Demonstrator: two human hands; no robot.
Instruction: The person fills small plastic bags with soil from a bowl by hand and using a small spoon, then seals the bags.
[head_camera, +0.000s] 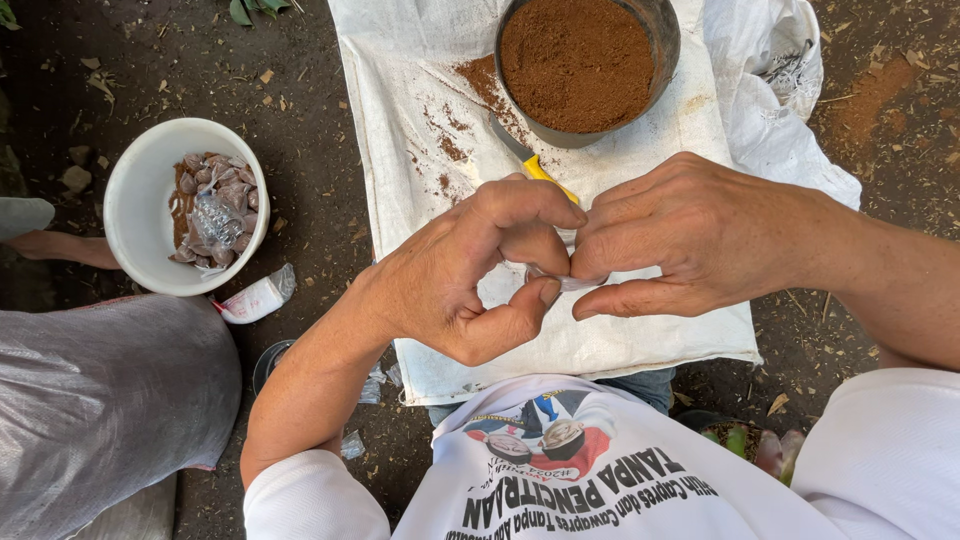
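Plastic bit (570, 282), small, clear and thin, sits pinched between the two hands over the middle of the white woven sack (640, 345). Its visible part lies roughly sideways across the view, running from one thumb to the other; most of it is hidden, so its full shape cannot be told. The left hand (470, 270) curls into a ring, thumb and bent forefinger closing on the plastic. The right hand (690, 235) meets it fingertip to fingertip, gripping the same piece.

Behind the hands, on the sack, stands a round grey pot (660, 40) filled with fine, reddish-brown powder, some spilled beside it. A yellow-handled knife (530, 160) lies slanted next to the pot, its handle end going under the left fingers. On the dark soil to the left is a smooth white bowl (140, 200) holding small brown-filled packets.
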